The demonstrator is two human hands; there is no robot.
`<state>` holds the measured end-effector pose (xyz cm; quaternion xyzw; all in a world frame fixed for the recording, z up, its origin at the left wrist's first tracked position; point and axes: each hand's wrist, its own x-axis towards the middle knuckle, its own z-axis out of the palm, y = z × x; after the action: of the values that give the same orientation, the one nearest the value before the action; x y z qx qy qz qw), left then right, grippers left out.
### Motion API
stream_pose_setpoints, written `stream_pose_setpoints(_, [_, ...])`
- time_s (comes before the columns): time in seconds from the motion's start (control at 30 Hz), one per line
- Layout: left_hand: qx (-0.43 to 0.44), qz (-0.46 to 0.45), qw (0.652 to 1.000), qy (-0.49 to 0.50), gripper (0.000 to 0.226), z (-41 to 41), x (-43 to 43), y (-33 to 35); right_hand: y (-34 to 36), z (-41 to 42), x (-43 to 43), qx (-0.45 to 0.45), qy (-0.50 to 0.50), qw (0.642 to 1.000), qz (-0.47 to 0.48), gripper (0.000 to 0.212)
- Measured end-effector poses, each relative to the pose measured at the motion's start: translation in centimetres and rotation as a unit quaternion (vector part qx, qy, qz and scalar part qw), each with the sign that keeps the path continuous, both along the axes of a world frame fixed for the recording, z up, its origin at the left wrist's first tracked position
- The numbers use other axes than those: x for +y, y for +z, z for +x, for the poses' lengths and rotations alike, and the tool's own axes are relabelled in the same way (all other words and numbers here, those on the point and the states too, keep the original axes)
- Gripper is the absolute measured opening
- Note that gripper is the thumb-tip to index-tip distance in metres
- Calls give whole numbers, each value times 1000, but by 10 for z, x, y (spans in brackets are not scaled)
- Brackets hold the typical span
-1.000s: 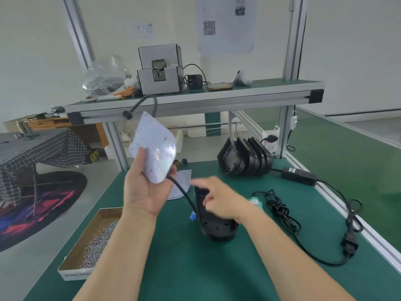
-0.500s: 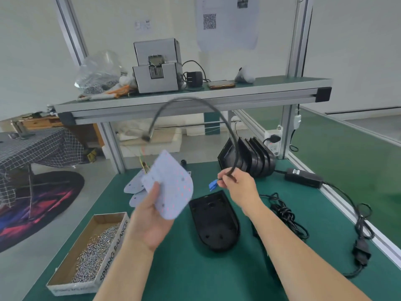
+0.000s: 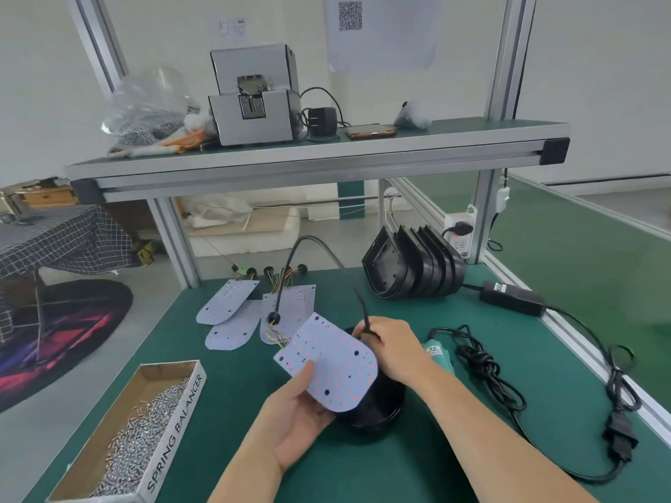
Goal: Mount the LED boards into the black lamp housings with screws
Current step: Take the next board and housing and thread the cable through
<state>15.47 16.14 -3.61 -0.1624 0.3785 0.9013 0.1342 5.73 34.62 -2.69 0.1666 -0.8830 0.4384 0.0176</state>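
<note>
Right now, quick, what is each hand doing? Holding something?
Left hand: closed, holding the flat white rounded LED board.
Right hand: closed, pinching the thin black cable.

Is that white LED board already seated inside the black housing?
Not yet: the left hand holds the LED board tilted over the black lamp housing, its cable pinched by the right hand.

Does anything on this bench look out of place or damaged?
Nothing looks damaged or spilled. Only untidy: the spare LED boards lie overlapped at odd angles, and the black power cord sits in a loose knot.
</note>
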Motion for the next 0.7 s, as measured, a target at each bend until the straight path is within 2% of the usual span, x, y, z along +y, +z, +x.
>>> stream_pose_setpoints(0.1, [8,-20,1000,4,47,-5,11,-2,5,-1,5,0,23,999,31,19])
stream_pose_setpoints(0.17, [15,-38,999,5,47,-4,12,-4,6,-3,10,50,12,996,75,19])
stream_pose_setpoints(0.23, [22,-65,998,-7,47,-2,8,-5,8,-4,14,93,-1,992,81,19])
stream_pose_setpoints(0.3, [39,-96,994,-22,46,-1,4,-6,16,-3,15,78,24,992,93,18])
stream_pose_setpoints(0.4, [81,-148,985,-40,39,3,-1,-1,33,-4,13,50,73,983,159,18])
stream_pose_setpoints(0.5, [118,-180,975,-56,33,9,-8,8,54,-2,10,84,120,962,231,22])
stream_pose_setpoints(0.63, [141,-203,966,-72,34,16,-19,22,79,7,12,144,92,954,247,23])
stream_pose_setpoints(0.7, [149,-209,964,-72,35,19,-22,28,86,14,14,140,121,949,255,24])
